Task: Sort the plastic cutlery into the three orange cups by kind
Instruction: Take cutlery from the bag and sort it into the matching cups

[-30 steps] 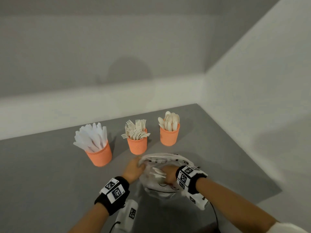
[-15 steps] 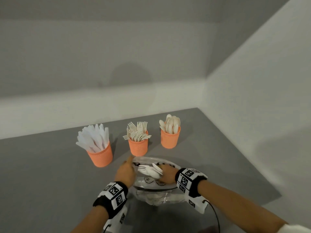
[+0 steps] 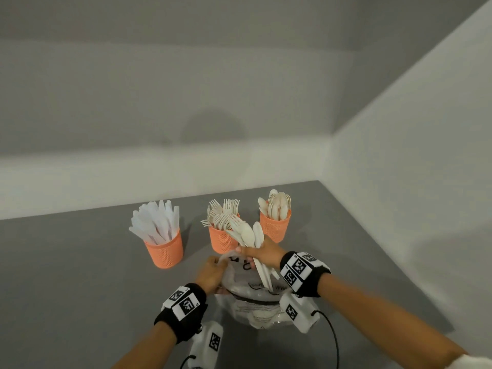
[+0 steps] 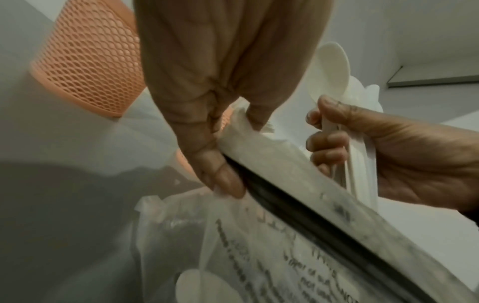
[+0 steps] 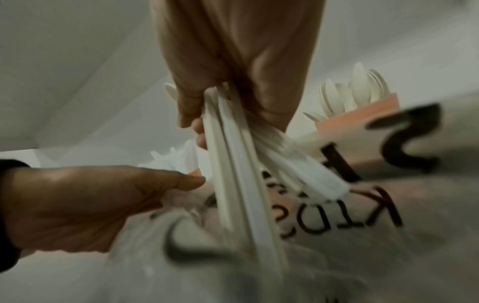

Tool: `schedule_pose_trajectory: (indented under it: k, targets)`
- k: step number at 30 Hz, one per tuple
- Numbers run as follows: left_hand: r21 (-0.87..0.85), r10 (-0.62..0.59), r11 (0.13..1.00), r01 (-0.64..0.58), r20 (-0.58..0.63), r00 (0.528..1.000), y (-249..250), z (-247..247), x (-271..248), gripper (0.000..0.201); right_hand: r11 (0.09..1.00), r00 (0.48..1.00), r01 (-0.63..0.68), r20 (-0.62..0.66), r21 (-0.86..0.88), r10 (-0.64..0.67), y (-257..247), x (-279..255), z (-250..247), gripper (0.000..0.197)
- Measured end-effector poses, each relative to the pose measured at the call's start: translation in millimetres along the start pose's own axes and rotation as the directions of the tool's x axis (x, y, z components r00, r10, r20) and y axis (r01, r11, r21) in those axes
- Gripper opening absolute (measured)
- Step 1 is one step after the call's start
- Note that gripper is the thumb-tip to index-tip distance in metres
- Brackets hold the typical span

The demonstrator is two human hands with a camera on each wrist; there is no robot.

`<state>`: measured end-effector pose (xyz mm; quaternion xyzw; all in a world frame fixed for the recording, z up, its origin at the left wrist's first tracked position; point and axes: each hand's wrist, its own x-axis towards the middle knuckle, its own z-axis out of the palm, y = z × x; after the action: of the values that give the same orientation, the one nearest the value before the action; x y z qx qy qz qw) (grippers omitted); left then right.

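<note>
Scanning left to right: knife cup (image 3: 164,249) far left, fork cup (image 3: 221,239) middle, spoon cup (image 3: 275,228) right, all well stocked. Near them, left hand (image 3: 210,272) pinches rim of plastic bag (image 3: 255,304), likely keeping mouth open. Right hand (image 3: 262,253) grips bundle of cutlery (image 3: 249,235) by handles, spoon bowls up, above bag, probably cup-bound.

Both my forearms are bare. Each wrist wears a thick black band (image 3: 183,315) carrying white tiles printed with black square code marks (image 3: 298,267). Under each wrist hangs a white box, also marked with a code square (image 3: 291,311), and a thin black cable (image 3: 332,334) loops from it. A bit of white sleeve (image 3: 476,362) shows at my right elbow.
</note>
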<state>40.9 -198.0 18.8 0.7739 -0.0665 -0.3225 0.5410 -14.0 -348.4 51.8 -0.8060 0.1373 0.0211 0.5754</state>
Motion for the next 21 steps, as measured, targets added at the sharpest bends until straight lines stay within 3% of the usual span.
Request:
schedule_pose_trajectory:
  k: [4, 8, 9, 11, 13, 15, 18, 21]
  targets:
    - [0.008, -0.089, 0.996, 0.089, 0.194, 0.977, 9.1, -10.0, -4.9, 0.04, 0.993, 0.999, 0.023, -0.051, 0.113, -0.018, -14.0, 9.4, -4.3, 0.012]
    - [0.193, -0.179, 0.972, 0.135, 0.236, 0.955, 14.8, -21.7, -9.1, 0.059, 0.959, 0.993, 0.011, -0.113, 0.284, 0.022, -27.1, 17.5, -2.9, 0.012]
    - [0.258, -0.166, 0.96, 0.105, 0.224, 0.96, 17.1, -24.4, -8.9, 0.058, 0.955, 0.992, 0.023, -0.128, 0.297, 0.016, -30.5, 20.1, -1.3, 0.012]
    - [0.255, -0.007, 0.967, -0.025, 0.126, 0.992, 24.5, -27.4, -9.3, 0.045, 0.942, 0.986, 0.078, -0.167, 0.326, -0.024, -40.4, 22.0, 3.2, 0.013]
    - [0.025, 0.126, 0.992, -0.124, -0.054, 0.991, 30.2, -31.3, -7.7, 0.034, 0.926, 0.978, 0.133, -0.201, 0.353, -0.064, -51.2, 20.8, 8.0, 0.013]
    - [-0.285, 0.073, 0.953, -0.106, -0.123, 0.99, 36.3, -36.7, -9.6, 0.035, 0.902, 0.968, 0.185, -0.232, 0.39, -0.098, -64.4, 16.3, 14.2, 0.015]
    - [-0.578, -0.065, 0.812, 0.083, 0.051, 0.997, 39.4, -43.8, -18.8, 0.044, 0.845, 0.95, 0.247, -0.289, 0.475, -0.116, -79.6, 18.0, 26.3, 0.018]
    - [-0.637, -0.136, 0.736, 0.23, 0.194, 0.972, 40.1, -47.4, -25.7, 0.06, 0.845, 0.923, 0.277, -0.371, 0.457, -0.102, -85.4, 26.2, 41.3, 0.013]
